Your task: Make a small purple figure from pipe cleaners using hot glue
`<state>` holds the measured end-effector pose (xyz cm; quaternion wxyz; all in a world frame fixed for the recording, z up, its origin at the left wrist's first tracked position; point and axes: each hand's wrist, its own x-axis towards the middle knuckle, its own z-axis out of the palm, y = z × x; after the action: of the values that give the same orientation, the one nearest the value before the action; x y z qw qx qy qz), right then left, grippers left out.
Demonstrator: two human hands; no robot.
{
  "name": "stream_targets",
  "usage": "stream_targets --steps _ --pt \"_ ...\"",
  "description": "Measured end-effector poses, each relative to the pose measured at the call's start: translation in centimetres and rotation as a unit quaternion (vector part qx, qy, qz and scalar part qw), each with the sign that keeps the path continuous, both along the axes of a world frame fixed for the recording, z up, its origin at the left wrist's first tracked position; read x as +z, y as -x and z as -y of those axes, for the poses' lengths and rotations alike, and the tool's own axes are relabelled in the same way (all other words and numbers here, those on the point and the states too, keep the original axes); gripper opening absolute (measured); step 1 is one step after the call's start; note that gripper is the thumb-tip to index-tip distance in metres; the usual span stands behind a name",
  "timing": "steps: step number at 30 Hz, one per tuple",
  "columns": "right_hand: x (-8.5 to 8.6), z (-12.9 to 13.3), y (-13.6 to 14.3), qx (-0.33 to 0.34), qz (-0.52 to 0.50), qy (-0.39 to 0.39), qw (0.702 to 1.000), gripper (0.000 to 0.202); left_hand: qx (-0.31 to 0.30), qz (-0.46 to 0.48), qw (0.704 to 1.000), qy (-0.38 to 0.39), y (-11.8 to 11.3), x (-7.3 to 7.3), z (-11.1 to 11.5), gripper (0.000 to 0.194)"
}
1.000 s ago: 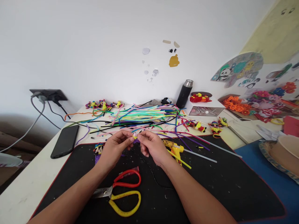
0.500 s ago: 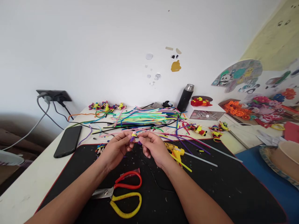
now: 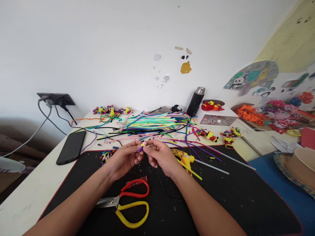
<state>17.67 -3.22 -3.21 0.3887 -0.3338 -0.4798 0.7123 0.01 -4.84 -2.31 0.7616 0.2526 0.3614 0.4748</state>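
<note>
A small purple and yellow pipe-cleaner figure (image 3: 140, 148) is pinched between my two hands above the black mat (image 3: 221, 196). My left hand (image 3: 124, 159) grips it from the left with thumb and fingers closed. From the other side, my right hand (image 3: 159, 155) has its thumb and fingertips closed against the same figure, partly covering it. Below the hands lie scissors (image 3: 134, 205) with one red and one yellow handle. A yellow glue gun (image 3: 187, 159) with a clear glue stick rests just right of my right hand. Part of another small figure (image 3: 105, 156) shows beside my left wrist.
A heap of colourful pipe cleaners (image 3: 152, 122) lies behind the hands. Left is a black phone (image 3: 71, 148); at the back stand a black flask (image 3: 195, 102) and a white box (image 3: 218, 118). More finished figures (image 3: 112, 110) sit along the wall.
My right fingertips have come in against the figure, which is now turned and more covered. The purple piece seen at my right fingers is no longer apart from it.
</note>
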Motion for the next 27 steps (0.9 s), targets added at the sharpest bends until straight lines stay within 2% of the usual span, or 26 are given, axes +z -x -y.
stream_targets --steps 5,8,14,23,27 --pt "-0.02 -0.06 0.04 -0.039 -0.006 0.004 0.999 0.045 -0.007 -0.02 1.0 -0.017 0.2 -0.25 -0.17 0.026" --pt "-0.05 -0.21 -0.02 -0.063 -0.004 0.002 0.998 0.044 -0.003 -0.039 0.998 -0.057 0.35 -0.27 -0.25 0.036" --pt "-0.18 -0.33 0.09 -0.061 0.007 -0.017 0.998 0.044 0.016 -0.129 0.982 -0.135 0.26 -0.11 -0.16 0.032" --pt "0.42 -0.05 0.01 -0.062 0.009 -0.016 0.998 0.043 0.071 -0.078 0.989 -0.1 0.72 -0.02 -0.74 0.028" --pt "0.53 -0.03 0.02 -0.062 0.007 -0.014 0.998 0.045 0.072 -0.068 0.991 -0.093 0.88 -0.15 -0.87 0.028"
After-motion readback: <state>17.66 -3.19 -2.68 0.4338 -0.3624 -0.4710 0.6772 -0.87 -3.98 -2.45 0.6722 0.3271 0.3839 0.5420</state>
